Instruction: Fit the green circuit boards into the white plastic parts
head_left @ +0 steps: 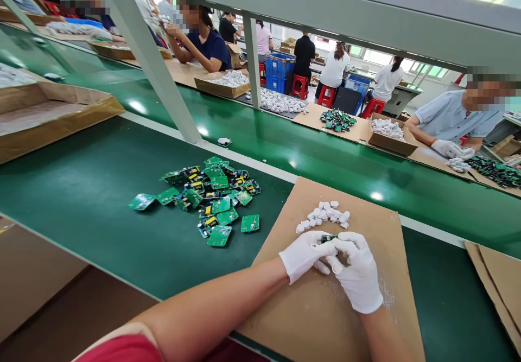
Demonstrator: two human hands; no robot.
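Over the cardboard sheet, a small green circuit board is held between my two gloved hands, mostly covered by the fingers. My left hand is closed on its left side. At the other side, my right hand has its fingers bent and pinched against the board; any small white part under those fingertips cannot be made out against the white glove. Just beyond the hands lies a loose group of small white pieces. A heap of green circuit boards with yellow and black components is spread on the green bench to the left.
A slanted grey post rises from the bench's far edge under a long overhead beam. Behind runs a green conveyor bearing one board. An open carton stands left; cardboard lies right. Several co-workers sit across.
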